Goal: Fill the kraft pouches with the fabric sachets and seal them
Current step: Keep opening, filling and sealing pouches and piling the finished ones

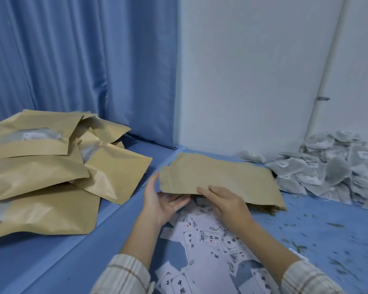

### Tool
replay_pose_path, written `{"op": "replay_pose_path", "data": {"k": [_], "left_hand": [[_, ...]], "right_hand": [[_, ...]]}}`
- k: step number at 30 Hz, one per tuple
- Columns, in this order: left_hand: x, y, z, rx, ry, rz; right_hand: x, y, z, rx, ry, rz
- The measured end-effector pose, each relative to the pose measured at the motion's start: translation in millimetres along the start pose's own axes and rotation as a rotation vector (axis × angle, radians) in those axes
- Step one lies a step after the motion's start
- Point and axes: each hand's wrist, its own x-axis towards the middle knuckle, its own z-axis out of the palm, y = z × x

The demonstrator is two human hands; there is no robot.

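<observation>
**Top pouch coming off the stack**

On the far left lies a heap of filled pouches (40,164), puffed and overlapping, some showing a clear window with pale contents behind it. They rest on a blue surface; I cannot tell whether it is a counter (62,251) or padded bedding.

Toward the middle, the left hand (162,200) is cupped palm-up and open, fingers spread under the near left corner of a flat pouch (217,179), thumb against its edge. The right hand (227,204) lies palm-down on the near edge of the same pouch, fingers loosely curled over it, more pressing than clamping. That pouch tops a thin stack (270,207) of empty ones, whose edges peek out at the right.

Under the forearms, printed paper labels (208,251) are scattered in a loose layer. At the far right the sachets (331,166) are piled against the wall, well apart from the hands, and dry flecks (327,230) litter the blue surface in front of them.

The risk I see is two pouches lifting together, since they lie flush. The grip looks light, so the pouch could slip. Flecks or a stray label could also end up in the seal and spoil the closure.
</observation>
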Motion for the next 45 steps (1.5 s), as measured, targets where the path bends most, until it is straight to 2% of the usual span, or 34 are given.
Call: {"op": "replay_pose_path", "data": {"k": [4, 6, 8, 9, 10, 13, 15, 17, 18, 20, 21, 23, 28, 33, 38, 41, 45], "left_hand": [[-20.2, 0.6, -2.4, 0.044, 0.002, 0.077], [-31.9, -1.7, 4.2, 0.122, 0.049, 0.146], [-43.9, -3.1, 17.9, 0.219, 0.042, 0.290], [-51.5, -4.7, 26.1, 0.300, 0.022, 0.409], [-60.5, -6.9, 35.2, 0.411, 0.006, 0.546], [-92.5, -23.4, 63.4, 0.889, 0.005, 0.951], [-110.1, -43.0, 78.6, 1.115, -0.018, 1.180], [-121.1, -67.3, 91.5, 1.301, -0.012, 1.331], [-124.6, -78.8, 96.8, 1.399, 0.054, 1.344], [-129.1, -99.6, 103.5, 1.563, 0.185, 1.326], [-129.1, -109.0, 105.3, 1.613, 0.194, 1.315], [-124.3, -129.1, 104.4, 1.675, 0.119, 1.217], [-101.0, -167.9, 86.7, 1.725, -0.019, 0.746], [-93.5, -195.3, 78.0, 1.494, -0.113, 0.629], [-87.0, -208.4, 76.6, 1.212, -0.062, 0.493], [-87.4, -213.1, 72.9, 1.097, -0.073, 0.500], [-83.5, -214.8, 68.6, 1.120, -0.062, 0.548]], "right_hand": [[-4.2, -7.5, -34.5, 0.060, 0.055, -0.239], [-3.9, -11.5, -50.1, 0.021, 0.005, -0.252], [0.2, -22.1, -63.4, 0.041, -0.140, -0.077], [3.6, -30.6, -71.3, 0.133, -0.225, 0.072], [9.4, -39.6, -79.3, 0.290, -0.239, 0.228], [36.9, -69.3, -109.9, 0.865, -0.014, 0.574], [49.9, -79.3, -129.0, 1.168, 0.053, 0.651], [49.7, -84.4, -146.5, 1.229, 0.118, 0.668], [45.0, -82.2, -151.7, 1.196, 0.174, 0.673], [27.0, -72.7, -154.7, 1.119, 0.274, 0.715], [16.7, -69.0, -157.5, 1.104, 0.303, 0.762], [-5.5, -58.5, -158.9, 1.139, 0.319, 0.895], [-54.1, -35.2, -145.7, 1.200, 0.264, 1.258], [-86.7, -29.9, -130.9, 1.247, 0.290, 1.396], [-98.8, -15.9, -128.9, 1.205, 0.332, 1.475], [-104.9, -9.8, -125.0, 1.166, 0.326, 1.478], [-109.6, -10.0, -121.0, 1.194, 0.336, 1.470]]}}
